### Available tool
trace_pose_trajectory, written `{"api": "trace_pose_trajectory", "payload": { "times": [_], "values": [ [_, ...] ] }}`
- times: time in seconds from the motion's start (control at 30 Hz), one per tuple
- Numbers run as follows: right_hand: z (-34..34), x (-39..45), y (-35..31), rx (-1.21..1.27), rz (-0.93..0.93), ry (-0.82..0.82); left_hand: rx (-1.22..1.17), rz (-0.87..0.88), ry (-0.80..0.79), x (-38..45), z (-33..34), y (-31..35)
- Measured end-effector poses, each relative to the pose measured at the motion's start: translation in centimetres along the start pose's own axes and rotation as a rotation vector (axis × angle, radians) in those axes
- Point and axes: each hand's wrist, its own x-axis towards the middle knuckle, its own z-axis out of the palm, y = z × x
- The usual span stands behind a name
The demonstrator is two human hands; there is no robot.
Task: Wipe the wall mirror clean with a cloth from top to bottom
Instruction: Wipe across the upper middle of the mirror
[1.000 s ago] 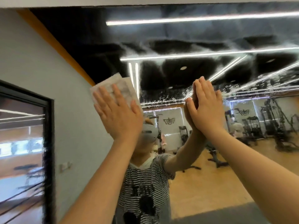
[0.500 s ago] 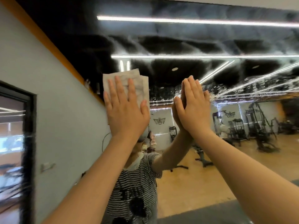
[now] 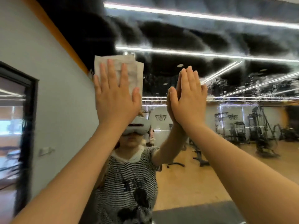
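Head view: both hands flat on mirror (image 3: pixel 210 38), left hand (image 3: pixel 115 97) pressing cloth (image 3: pixel 129 70), right hand (image 3: pixel 188 97) bare.

Both arms reach up and forward, wrists bent back. The left hand (image 3: pixel 115 97) lies flat, fingers straight and slightly spread, thumb out to the side, pressing a cloth (image 3: pixel 129 68). The right hand (image 3: pixel 188 99) is raised flat beside it, fingers together and pointing upward, palm forward.

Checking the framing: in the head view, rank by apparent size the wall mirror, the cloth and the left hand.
1. wall mirror
2. left hand
3. cloth, though that hand hides much of it, so ranks two and three are unsure.
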Motion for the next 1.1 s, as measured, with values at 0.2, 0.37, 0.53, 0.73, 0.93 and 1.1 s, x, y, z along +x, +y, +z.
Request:
{"api": "trace_pose_trajectory", "payload": {
  "times": [0.2,0.37,0.53,0.73,0.93,1.1],
  "values": [
    [-0.1,0.0,0.1,-0.052,-0.023,-0.06,0.006,-0.023,-0.004,-0.1,-0.3,0.3],
    [-0.1,0.3,0.4,-0.068,-0.027,-0.073,0.015,-0.04,-0.017,0.2,-0.3,0.5],
    [-0.2,0.3,0.5,-0.054,-0.044,-0.086,0.029,-0.047,0.002,0.2,0.0,0.5],
    [-0.7,0.4,0.5,-0.025,-0.08,-0.134,0.043,-0.037,0.014,0.2,0.0,0.3],
    [-3.1,1.5,5.0,-0.038,-0.256,-0.142,0.046,-0.025,0.005,0.1,0.0,0.2],
    [-5.4,3.1,14.4,-0.096,-0.203,-0.04,0.062,-0.025,-0.006,0.2,0.0,0.2]
  ]
}}
